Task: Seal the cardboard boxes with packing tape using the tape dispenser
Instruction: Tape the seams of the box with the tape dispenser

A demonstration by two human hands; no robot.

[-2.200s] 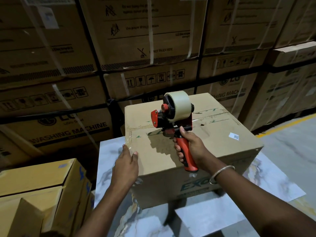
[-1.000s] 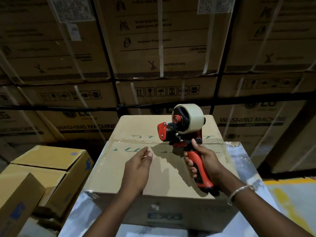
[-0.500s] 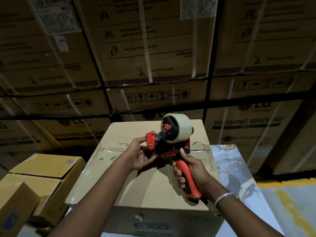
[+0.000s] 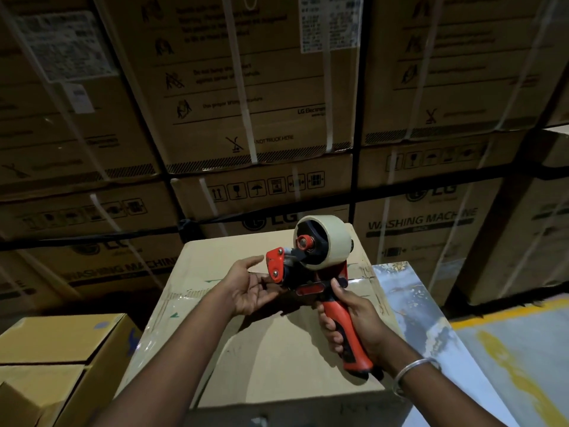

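Stacked LG "WASHING MACHINE" cartons [image 4: 421, 223] behind; right hand [image 4: 354, 322] grips tape dispenser [image 4: 317, 272], left hand [image 4: 249, 288] spread loose

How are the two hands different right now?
The right hand is curled round the tape dispenser's red handle, while the left hand is open, palm up. The right sits under the roll; the left reaches the dispenser's front end. The right wrist wears a bangle; the left is bare. Both hover above the box.

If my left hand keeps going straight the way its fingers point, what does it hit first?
Most likely the tape dispenser: the left hand points right at its red front plate and already looks close to it. Depth is hard to judge, so contact is unclear.
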